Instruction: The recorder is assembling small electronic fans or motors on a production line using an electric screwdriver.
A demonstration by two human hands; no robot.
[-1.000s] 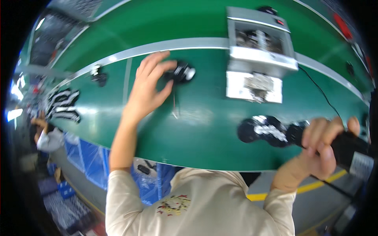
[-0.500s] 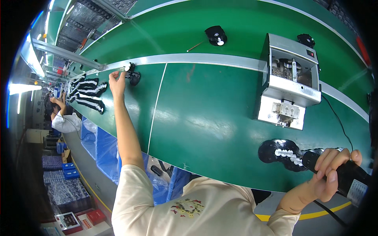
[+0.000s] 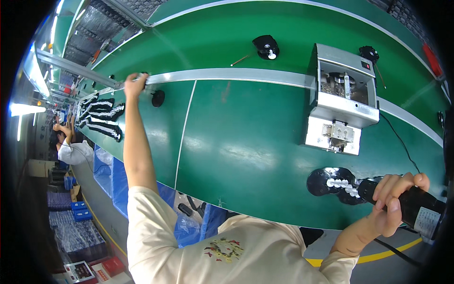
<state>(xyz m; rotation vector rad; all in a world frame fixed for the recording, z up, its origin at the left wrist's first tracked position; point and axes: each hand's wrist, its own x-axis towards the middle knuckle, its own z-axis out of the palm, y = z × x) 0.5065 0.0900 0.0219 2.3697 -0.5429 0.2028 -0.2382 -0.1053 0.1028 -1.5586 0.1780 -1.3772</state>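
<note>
My right hand (image 3: pixel 396 199) is wrapped round a black power screwdriver (image 3: pixel 425 208) with a pale label, its tip end pointing left. Beneath that tip lies an overlapping row of round black parts with white discs (image 3: pixel 333 182). My left arm reaches to the far left, where my left hand (image 3: pixel 135 85) is closed at the metal rail. A small dark part (image 3: pixel 144 75) shows at its fingertips, mostly hidden by them. Just right of this hand, a single round black part (image 3: pixel 158 98) rests on the green table (image 3: pixel 236 137).
A silver screw feeder machine (image 3: pixel 343 99) stands at the right with its cable. Beyond the rail (image 3: pixel 236 73) lie a black part (image 3: pixel 266 46), a thin stick (image 3: pixel 240 60) and another black part (image 3: pixel 369 53). Rows of black-and-white parts (image 3: pixel 101 116) lie far left; a person (image 3: pixel 75 149) sits beyond.
My left hand has moved up and slightly left, away from the round black part. The part with a white disc beside it no longer shows there. My right hand keeps the screwdriver nearly in place.
</note>
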